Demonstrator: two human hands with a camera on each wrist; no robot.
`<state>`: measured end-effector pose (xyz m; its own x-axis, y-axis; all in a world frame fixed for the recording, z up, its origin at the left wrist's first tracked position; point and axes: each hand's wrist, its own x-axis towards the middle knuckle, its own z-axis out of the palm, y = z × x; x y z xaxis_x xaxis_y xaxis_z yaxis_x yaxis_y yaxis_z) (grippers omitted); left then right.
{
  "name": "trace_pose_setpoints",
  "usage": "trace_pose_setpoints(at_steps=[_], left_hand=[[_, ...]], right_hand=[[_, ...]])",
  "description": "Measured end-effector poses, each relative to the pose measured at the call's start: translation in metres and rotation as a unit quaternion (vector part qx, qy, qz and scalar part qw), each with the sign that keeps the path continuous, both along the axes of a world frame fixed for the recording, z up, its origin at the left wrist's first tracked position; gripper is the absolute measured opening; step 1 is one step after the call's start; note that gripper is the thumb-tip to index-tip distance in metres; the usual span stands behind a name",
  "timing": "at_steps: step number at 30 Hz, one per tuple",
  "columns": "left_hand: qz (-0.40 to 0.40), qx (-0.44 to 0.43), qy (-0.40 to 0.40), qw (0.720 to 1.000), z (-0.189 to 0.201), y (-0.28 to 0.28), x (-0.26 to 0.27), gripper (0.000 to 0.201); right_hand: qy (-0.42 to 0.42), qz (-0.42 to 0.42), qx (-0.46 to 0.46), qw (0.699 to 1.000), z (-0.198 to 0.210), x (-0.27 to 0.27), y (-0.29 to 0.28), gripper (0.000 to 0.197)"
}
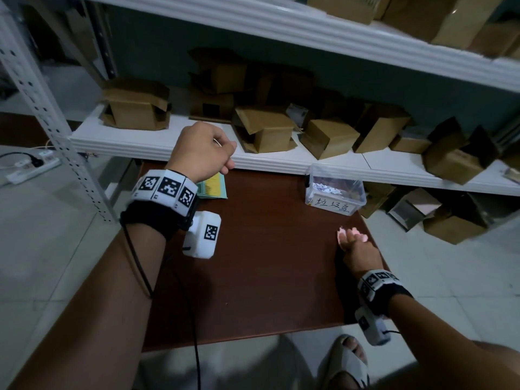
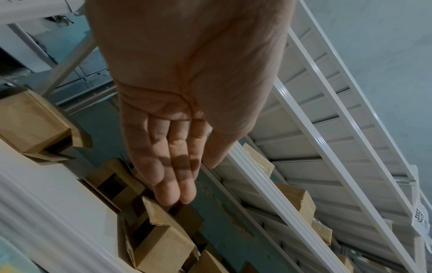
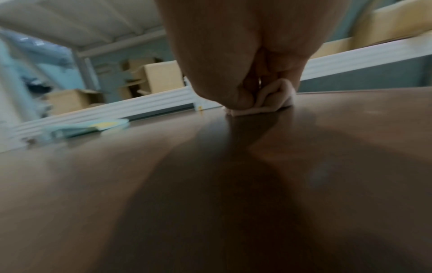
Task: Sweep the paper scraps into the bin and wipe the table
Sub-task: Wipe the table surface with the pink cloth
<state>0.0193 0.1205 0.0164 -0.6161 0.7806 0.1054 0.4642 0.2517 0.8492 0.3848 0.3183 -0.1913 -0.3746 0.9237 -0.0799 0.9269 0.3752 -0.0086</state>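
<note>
On the dark brown table (image 1: 267, 263), my right hand (image 1: 355, 247) grips a bunched pink cloth (image 1: 349, 234) near the right edge. The right wrist view shows the cloth (image 3: 261, 105) pressed onto the table (image 3: 163, 184) under the curled fingers (image 3: 233, 92). A clear plastic bin (image 1: 335, 190) holding white paper scraps stands at the back right, beyond the cloth. My left hand (image 1: 208, 150) hovers above the table's back left, near the shelf edge. In the left wrist view the left hand (image 2: 175, 166) holds nothing, its fingers straight.
A white shelf (image 1: 157, 144) loaded with cardboard boxes (image 1: 264, 130) overhangs the table's far edge. A green and yellow paper pack (image 1: 213, 188) lies at the back left. A perforated metal upright (image 1: 56, 122) and a power strip (image 1: 31, 164) are at the left. My sandalled foot (image 1: 349, 358) is below the front edge.
</note>
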Motion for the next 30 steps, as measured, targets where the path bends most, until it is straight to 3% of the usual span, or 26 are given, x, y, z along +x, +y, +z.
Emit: trace_pose_setpoints(at_steps=[7,11,20,26,30], left_hand=[[-0.004,0.000,-0.002,1.000,0.002,-0.004,-0.001,0.020],[-0.004,0.002,0.000,1.000,0.002,-0.007,-0.002,0.021],[0.009,-0.009,0.014,1.000,0.005,-0.019,-0.006,0.022],[0.020,-0.012,0.022,0.999,0.003,-0.022,-0.014,0.022],[0.012,-0.007,0.012,1.000,0.004,-0.021,-0.014,0.022]], right_hand=[[-0.016,-0.068,0.008,0.997,0.003,0.017,-0.018,0.056],[0.014,-0.115,0.021,0.993,0.009,0.019,-0.026,0.047],[-0.033,-0.177,0.036,0.983,0.005,0.021,-0.029,0.015],[-0.063,-0.252,0.018,0.965,-0.012,0.010,-0.032,0.036],[-0.068,-0.240,0.025,0.968,-0.014,-0.006,-0.042,0.040]])
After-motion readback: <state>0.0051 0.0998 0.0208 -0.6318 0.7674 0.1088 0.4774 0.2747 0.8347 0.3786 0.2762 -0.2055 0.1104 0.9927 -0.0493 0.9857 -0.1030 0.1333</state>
